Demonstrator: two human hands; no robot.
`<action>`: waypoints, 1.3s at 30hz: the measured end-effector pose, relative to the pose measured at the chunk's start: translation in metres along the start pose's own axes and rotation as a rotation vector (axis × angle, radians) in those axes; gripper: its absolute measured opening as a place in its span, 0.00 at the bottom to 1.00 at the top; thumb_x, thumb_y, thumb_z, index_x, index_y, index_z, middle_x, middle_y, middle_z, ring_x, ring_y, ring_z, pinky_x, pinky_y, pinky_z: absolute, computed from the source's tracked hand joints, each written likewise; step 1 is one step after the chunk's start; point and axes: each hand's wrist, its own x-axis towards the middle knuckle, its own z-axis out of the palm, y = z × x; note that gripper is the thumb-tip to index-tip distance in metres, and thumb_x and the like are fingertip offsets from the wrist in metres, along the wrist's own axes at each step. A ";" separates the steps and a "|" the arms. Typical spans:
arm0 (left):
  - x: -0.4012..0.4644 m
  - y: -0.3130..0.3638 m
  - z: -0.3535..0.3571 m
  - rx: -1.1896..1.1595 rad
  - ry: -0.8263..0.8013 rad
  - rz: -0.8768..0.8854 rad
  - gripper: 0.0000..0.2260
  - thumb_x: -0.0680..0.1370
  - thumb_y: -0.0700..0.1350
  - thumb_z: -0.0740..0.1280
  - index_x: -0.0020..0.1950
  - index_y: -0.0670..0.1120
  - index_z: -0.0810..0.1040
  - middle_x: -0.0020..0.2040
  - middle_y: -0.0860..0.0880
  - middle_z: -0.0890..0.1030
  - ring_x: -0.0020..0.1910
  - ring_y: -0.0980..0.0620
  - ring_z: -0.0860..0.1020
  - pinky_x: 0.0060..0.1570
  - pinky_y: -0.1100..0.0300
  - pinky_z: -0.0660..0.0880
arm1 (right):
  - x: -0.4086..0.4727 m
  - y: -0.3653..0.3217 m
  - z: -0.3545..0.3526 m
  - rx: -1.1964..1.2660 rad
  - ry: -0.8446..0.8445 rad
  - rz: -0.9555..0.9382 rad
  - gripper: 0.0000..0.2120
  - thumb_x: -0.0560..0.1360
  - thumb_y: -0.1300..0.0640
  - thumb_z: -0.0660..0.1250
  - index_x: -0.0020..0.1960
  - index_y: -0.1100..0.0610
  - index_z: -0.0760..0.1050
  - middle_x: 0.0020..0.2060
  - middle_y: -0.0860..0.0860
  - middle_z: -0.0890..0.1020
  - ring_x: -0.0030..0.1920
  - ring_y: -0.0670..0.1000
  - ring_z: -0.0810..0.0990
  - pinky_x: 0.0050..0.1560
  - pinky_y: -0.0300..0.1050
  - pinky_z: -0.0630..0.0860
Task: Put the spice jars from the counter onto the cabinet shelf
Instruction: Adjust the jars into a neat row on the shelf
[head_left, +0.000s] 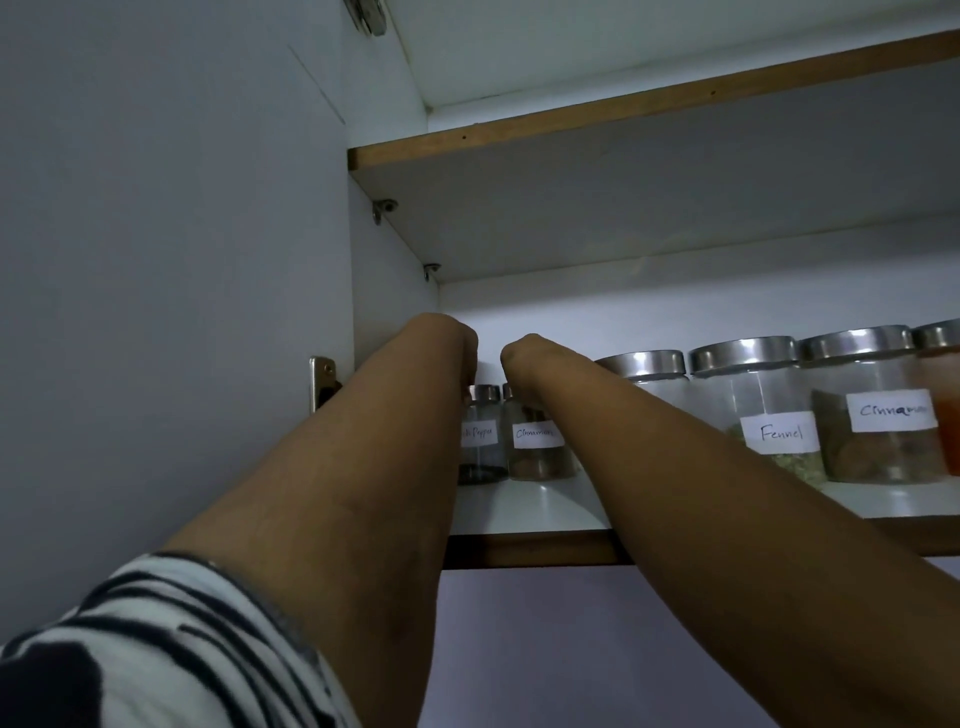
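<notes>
Two small glass spice jars with metal lids stand side by side at the left end of the cabinet shelf (524, 506): a pepper jar (482, 441) and a small cinnamon jar (537, 447). Both my arms reach up into the cabinet. My left hand (449, 345) bends down over the pepper jar, with its fingers at the lid. My right hand (524, 358) curls down over the small cinnamon jar's lid. Most of the fingers are hidden behind the wrists.
Larger steel-lidded jars line the shelf to the right: one partly behind my right arm (644, 364), a fennel jar (769, 410), a big cinnamon jar (878, 410) and an orange-filled jar (946, 405). An upper shelf (623, 208) hangs overhead. The open cabinet door (156, 260) stands at the left.
</notes>
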 end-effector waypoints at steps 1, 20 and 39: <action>-0.002 0.001 0.000 0.003 0.000 -0.002 0.22 0.73 0.49 0.74 0.66 0.45 0.77 0.63 0.46 0.79 0.60 0.46 0.78 0.63 0.50 0.75 | 0.001 0.002 -0.001 0.046 0.022 0.007 0.12 0.75 0.65 0.68 0.58 0.61 0.74 0.53 0.57 0.76 0.51 0.54 0.75 0.53 0.42 0.72; -0.124 0.081 -0.073 -0.617 0.500 0.525 0.12 0.79 0.48 0.67 0.61 0.47 0.80 0.58 0.50 0.81 0.55 0.53 0.77 0.57 0.59 0.70 | -0.099 0.141 -0.097 0.325 0.379 -0.005 0.11 0.79 0.61 0.65 0.61 0.56 0.79 0.59 0.53 0.80 0.59 0.52 0.78 0.56 0.42 0.72; -0.105 0.113 -0.042 -0.507 0.468 0.469 0.09 0.74 0.43 0.73 0.54 0.47 0.85 0.52 0.50 0.85 0.48 0.57 0.80 0.52 0.64 0.71 | -0.107 0.180 -0.060 0.028 0.105 -0.138 0.11 0.79 0.59 0.66 0.59 0.58 0.82 0.57 0.52 0.83 0.56 0.52 0.80 0.59 0.43 0.75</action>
